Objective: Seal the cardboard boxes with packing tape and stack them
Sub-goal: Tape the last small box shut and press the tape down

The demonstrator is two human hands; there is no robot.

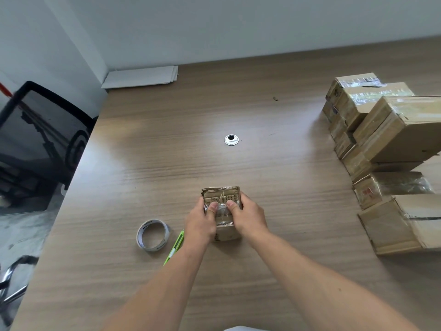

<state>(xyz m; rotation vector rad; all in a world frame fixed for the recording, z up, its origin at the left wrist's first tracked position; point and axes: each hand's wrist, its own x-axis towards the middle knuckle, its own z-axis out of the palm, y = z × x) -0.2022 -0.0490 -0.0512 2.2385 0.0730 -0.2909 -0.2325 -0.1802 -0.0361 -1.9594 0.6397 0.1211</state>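
A small cardboard box (220,195) with clear tape across its top stands on the wooden table (167,151), in front of me. My left hand (200,223) grips its left side with the thumb pressing on the taped top. My right hand (249,219) grips the right side, thumb on the tape as well. A roll of clear packing tape (152,235) lies flat on the table to the left of my left hand. Beside it lies a green utility knife (175,246), partly hidden under my left wrist.
Several taped cardboard boxes (386,130) are stacked and lined up along the table's right side. A round metal cable grommet (231,140) sits mid-table. White sheets (143,76) lie at the far left corner. A black office chair (40,130) stands left of the table.
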